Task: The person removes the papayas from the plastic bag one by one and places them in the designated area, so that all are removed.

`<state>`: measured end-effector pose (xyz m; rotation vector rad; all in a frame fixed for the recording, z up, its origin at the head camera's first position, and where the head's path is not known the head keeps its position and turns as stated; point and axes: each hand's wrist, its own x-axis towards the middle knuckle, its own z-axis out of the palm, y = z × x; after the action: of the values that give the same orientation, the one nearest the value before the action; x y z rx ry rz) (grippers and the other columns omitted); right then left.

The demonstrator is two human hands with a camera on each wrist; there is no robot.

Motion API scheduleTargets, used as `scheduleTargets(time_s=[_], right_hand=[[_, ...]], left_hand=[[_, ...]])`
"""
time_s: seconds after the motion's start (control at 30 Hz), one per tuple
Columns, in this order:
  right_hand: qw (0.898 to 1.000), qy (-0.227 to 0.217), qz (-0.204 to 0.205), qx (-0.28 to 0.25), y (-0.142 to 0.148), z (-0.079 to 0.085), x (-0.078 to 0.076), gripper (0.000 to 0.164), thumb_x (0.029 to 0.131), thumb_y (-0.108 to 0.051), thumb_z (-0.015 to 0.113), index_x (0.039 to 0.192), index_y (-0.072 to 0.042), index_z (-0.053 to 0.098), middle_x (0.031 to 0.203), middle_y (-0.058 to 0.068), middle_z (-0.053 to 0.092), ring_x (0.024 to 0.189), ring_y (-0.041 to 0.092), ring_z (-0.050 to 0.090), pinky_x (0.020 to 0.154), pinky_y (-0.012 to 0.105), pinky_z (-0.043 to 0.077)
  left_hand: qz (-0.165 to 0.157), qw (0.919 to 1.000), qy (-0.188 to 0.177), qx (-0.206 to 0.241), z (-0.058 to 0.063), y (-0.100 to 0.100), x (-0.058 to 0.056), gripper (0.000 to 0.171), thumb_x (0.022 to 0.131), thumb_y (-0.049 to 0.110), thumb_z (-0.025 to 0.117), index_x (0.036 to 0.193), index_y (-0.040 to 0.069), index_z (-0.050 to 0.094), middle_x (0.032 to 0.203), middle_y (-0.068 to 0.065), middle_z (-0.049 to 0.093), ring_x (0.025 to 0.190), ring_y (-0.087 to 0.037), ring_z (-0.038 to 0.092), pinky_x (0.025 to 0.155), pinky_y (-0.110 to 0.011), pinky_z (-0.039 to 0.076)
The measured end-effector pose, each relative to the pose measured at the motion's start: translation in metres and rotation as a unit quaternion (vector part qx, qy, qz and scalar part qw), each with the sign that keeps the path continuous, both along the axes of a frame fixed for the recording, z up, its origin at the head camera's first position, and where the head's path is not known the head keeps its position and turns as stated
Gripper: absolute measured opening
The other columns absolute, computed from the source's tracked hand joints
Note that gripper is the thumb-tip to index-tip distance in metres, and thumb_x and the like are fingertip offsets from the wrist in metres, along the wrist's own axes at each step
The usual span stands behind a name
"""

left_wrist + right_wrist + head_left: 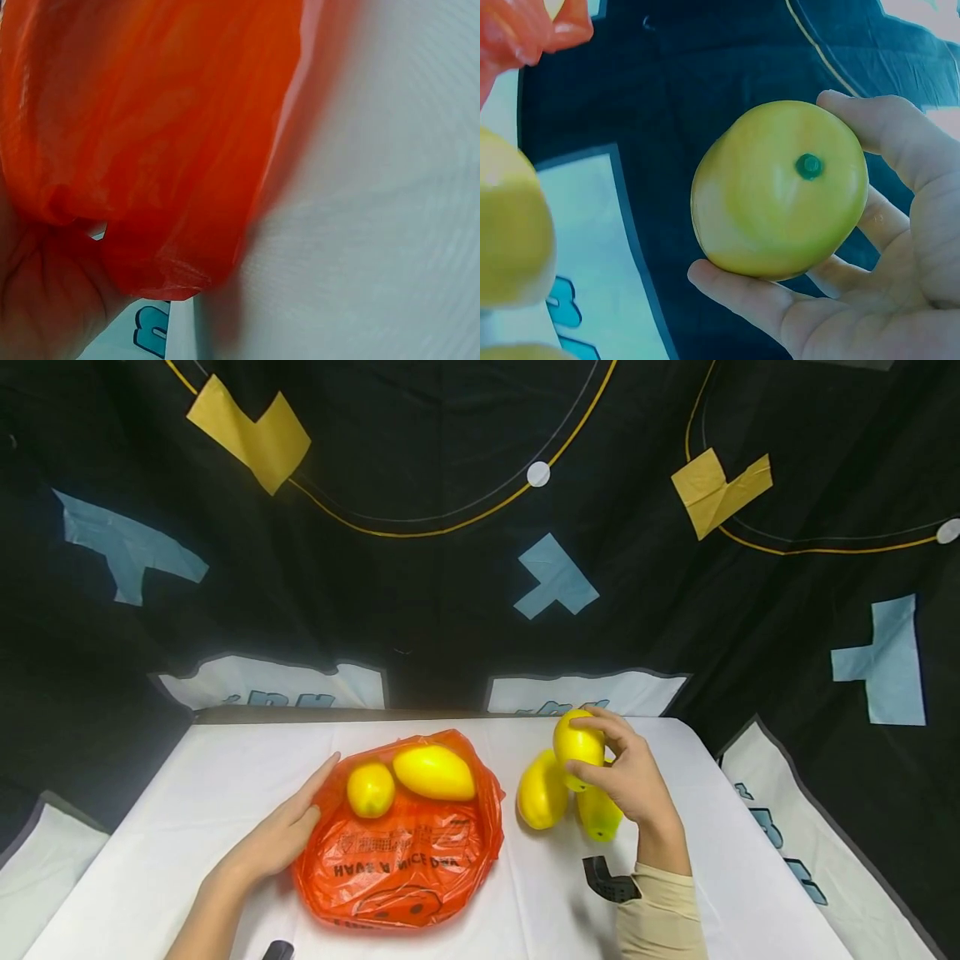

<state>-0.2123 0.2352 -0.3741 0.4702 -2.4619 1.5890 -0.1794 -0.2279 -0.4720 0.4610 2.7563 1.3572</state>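
A red plastic bag (390, 881) with printed lettering lies open on the table. My left hand (277, 835) grips its left rim, the fingers along the outer side and the thumb nearer me. Inside the bag are a yellow mango (433, 772) and a smaller-looking yellow fruit (371, 790). To the right of the bag, my right hand (630, 768) holds another yellow mango (772, 195) between thumb and fingers, its green stem end facing the wrist camera. Below this held fruit lie a yellow mango (543, 792) and a greenish-yellow one (599, 815), partly covered by it.
The white table (525, 902) ends at a black cloth backdrop (435, 610) with blue and yellow tape pieces. A black strap-like piece (611, 881) shows at the right wrist, and a dark object (278, 951) at the bottom edge near the left arm.
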Motion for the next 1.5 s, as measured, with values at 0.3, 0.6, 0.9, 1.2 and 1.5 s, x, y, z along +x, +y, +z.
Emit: scheduleTargets(time_s=[0.3, 0.6, 0.9, 1.2, 1.5], right_hand=[[0.999, 0.01, -0.034, -0.005, 0.028, -0.008, -0.003, 0.048, 0.078, -0.004, 0.079, 0.124, -0.008, 0.064, 0.148, 0.002, 0.04, 0.136, 0.031, 0.038, 0.107, 0.036, 0.041], [0.998, -0.003, -0.062, -0.007, 0.048, -0.011, -0.001, 0.048, 0.079, -0.004, 0.078, 0.125, -0.007, 0.064, 0.148, 0.005, 0.04, 0.137, 0.033, 0.035, 0.099, 0.025, 0.045], [0.994, 0.002, -0.103, -0.022, 0.067, -0.024, -0.006, 0.049, 0.076, 0.003, 0.077, 0.122, 0.002, 0.062, 0.145, 0.012, 0.043, 0.134, 0.028, 0.033, 0.108, 0.051, 0.029], [0.99, -0.047, -0.134, -0.026, 0.081, -0.033, -0.005, 0.053, 0.076, 0.003, 0.076, 0.127, 0.002, 0.059, 0.15, 0.013, 0.036, 0.133, 0.038, 0.033, 0.109, 0.055, 0.032], [0.985, -0.081, -0.151, -0.026, 0.097, -0.048, -0.008, 0.055, 0.077, 0.005, 0.075, 0.129, 0.003, 0.057, 0.152, 0.016, 0.032, 0.136, 0.048, 0.026, 0.11, 0.058, 0.031]], left_hand=[[0.002, 1.0, 0.0, -0.005, 0.0, 0.0, 0.0, 0.069, 0.1, 0.003, 0.039, 0.158, 0.03, 0.011, 0.161, -0.014, 0.014, 0.143, -0.045, 0.017, 0.11, -0.067, 0.017], [0.004, 1.0, -0.005, -0.001, -0.001, 0.001, 0.0, 0.069, 0.101, 0.004, 0.039, 0.158, 0.03, 0.011, 0.161, -0.013, 0.014, 0.143, -0.045, 0.017, 0.11, -0.067, 0.017], [0.004, 1.0, -0.005, -0.002, 0.0, 0.001, 0.001, 0.069, 0.101, 0.004, 0.039, 0.158, 0.031, 0.011, 0.161, -0.013, 0.013, 0.143, -0.046, 0.017, 0.11, -0.067, 0.017], [0.002, 1.0, -0.004, -0.004, -0.001, 0.0, 0.001, 0.069, 0.101, 0.004, 0.038, 0.158, 0.03, 0.011, 0.161, -0.014, 0.013, 0.143, -0.045, 0.017, 0.11, -0.067, 0.017], [0.004, 0.9999, -0.008, -0.008, 0.001, 0.001, 0.001, 0.069, 0.1, 0.003, 0.037, 0.158, 0.029, 0.01, 0.161, -0.015, 0.013, 0.143, -0.046, 0.017, 0.11, -0.067, 0.017]])
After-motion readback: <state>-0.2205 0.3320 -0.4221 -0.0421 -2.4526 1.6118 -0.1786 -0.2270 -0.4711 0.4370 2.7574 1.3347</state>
